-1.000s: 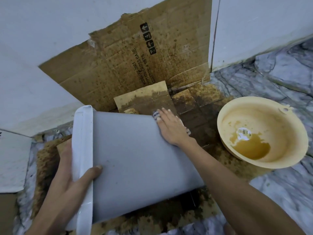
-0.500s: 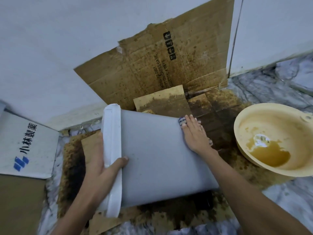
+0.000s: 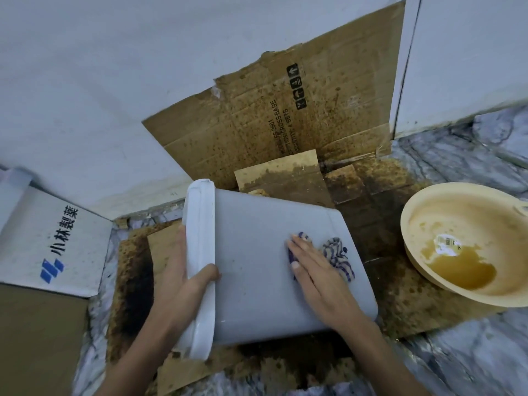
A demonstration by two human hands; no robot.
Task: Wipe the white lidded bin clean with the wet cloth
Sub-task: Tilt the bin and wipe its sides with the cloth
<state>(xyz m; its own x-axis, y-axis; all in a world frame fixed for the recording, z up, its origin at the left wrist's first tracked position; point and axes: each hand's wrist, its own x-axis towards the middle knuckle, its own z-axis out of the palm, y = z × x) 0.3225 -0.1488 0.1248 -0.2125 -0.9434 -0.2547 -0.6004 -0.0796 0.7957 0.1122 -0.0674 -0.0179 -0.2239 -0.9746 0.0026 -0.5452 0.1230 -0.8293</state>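
Lying on its side on stained cardboard (image 3: 400, 307) spread over the marble floor (image 3: 471, 355), white lidded bin (image 3: 265, 270), close to the wall (image 3: 114, 81). Tipped over, most likely, to turn a broad side wall upward for wiping. Long axis roughly left to right: lid (image 3: 200, 264) end to the left, base to the right, toward the yellow basin (image 3: 414, 224) of brown water just beside it. Left hand (image 3: 183, 284) at the lid rim, thumb hooked over the edge and fingers behind, apparently bracing the bin against rolling or sliding. Right hand (image 3: 317, 278) laid flat, fingers straight and together, pressing the wet cloth (image 3: 340, 258) onto the upper side wall near the base end; bunched striped fabric showing beyond the fingertips. Faint specks visible on the grey surface, so wiping seems unfinished. White printed box (image 3: 54, 241) at far left.
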